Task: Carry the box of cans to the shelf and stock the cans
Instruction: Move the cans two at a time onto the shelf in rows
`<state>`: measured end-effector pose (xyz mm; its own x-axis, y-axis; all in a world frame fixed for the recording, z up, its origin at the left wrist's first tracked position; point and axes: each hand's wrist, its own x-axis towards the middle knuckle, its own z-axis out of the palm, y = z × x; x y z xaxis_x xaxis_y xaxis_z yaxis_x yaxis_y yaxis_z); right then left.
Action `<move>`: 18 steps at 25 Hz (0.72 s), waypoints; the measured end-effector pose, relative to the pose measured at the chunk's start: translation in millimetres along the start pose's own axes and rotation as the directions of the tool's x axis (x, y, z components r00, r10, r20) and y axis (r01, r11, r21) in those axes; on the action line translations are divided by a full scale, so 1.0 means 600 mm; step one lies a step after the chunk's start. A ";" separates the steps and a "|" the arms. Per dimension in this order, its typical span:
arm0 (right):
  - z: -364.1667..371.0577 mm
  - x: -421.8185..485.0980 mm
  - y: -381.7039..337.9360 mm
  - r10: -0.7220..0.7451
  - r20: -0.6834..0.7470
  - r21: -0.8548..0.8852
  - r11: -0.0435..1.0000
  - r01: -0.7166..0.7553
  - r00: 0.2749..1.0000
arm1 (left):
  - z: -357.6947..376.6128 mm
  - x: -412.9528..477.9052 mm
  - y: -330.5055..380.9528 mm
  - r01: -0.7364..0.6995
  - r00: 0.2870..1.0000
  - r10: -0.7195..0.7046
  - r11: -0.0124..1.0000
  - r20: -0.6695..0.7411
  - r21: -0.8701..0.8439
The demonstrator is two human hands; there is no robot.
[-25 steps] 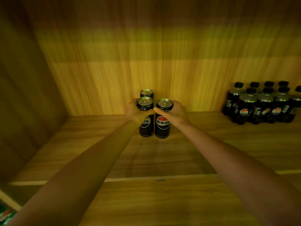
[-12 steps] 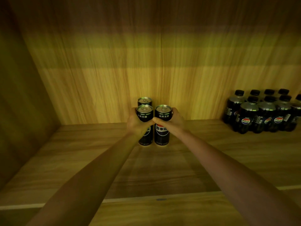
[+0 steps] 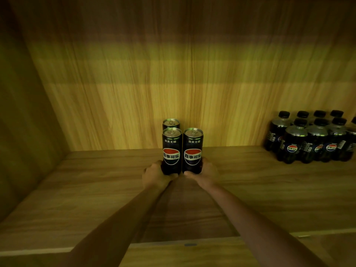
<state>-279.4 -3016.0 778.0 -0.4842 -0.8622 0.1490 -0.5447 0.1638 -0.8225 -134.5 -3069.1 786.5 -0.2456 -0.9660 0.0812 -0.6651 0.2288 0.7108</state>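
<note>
Two tall black cola cans stand upright side by side on the wooden shelf (image 3: 96, 189), labels facing me. My left hand (image 3: 156, 175) wraps the base of the left can (image 3: 171, 151). The base of the right can (image 3: 193, 151) sits in my right hand (image 3: 207, 175). A third black can (image 3: 171, 123) stands directly behind the left one, mostly hidden. The box of cans is out of view.
A pack of several black cola bottles (image 3: 312, 139) stands at the back right of the shelf. The wooden back wall (image 3: 173, 83) rises just behind the cans, and a side wall (image 3: 23, 132) closes the left. A lower board edge (image 3: 188, 244) runs along the front.
My hands have slid from the cans' tops down to their bases. The two front cans now stand closer together with labels fully showing.
</note>
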 end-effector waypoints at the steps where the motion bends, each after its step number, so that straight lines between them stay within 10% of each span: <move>1: 0.002 0.002 0.002 -0.008 0.001 -0.015 1.000 0.008 1.000 | 0.002 0.000 0.000 -0.003 1.000 0.004 1.000 -0.022 0.028; 18: -0.016 -0.033 -0.022 0.026 0.026 0.018 0.999 -0.026 0.999 | -0.012 -0.033 0.010 0.003 0.997 0.010 0.984 -0.076 0.178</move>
<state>-269.2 -2996.4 791.4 -0.4805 -0.8696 0.1134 -0.5191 0.1777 -0.8361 -128.6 -3049.7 794.3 -0.1984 -0.9699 0.1411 -0.7807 0.2435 0.5755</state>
